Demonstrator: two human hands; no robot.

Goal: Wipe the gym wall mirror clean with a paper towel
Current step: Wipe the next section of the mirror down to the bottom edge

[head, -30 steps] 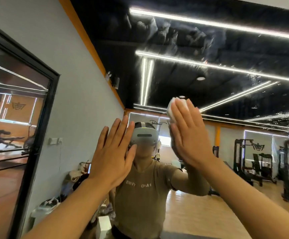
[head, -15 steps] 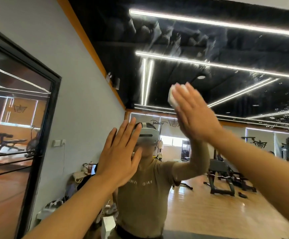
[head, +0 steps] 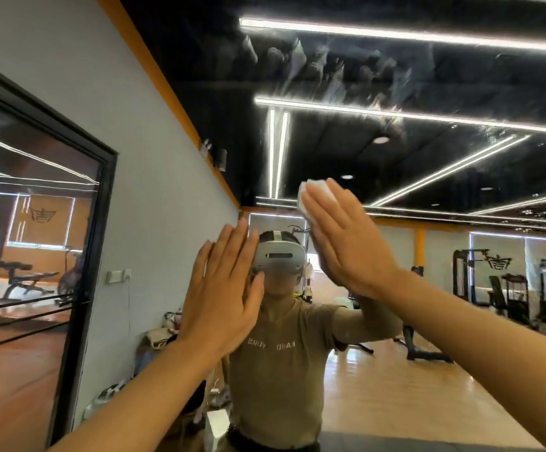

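With both arms raised toward the glass, the right hand (head: 346, 243) lies flat, its fingers straight and close together, pressing a folded white paper towel (head: 307, 199) against the wall mirror (head: 428, 288). Only the upper and left edges of the towel show past the fingertips; the remainder is hidden beneath the palm, so its long axis cannot be determined. The right fingers point up and to the left, toward the reflected ceiling. The left hand (head: 222, 298) is also open, fingers straight and slightly fanned, pointing upward with the thumb to the right; its palm faces the mirror at a lower level than the right hand and holds nothing. Whether the left palm actually contacts the glass cannot be determined. The two hands sit near each other but apart. Streaks and speckled smears are visible on the upper part of the mirror, above and to the right of the towel. A black-framed glass door (head: 79, 256) stands in the grey wall to the left.
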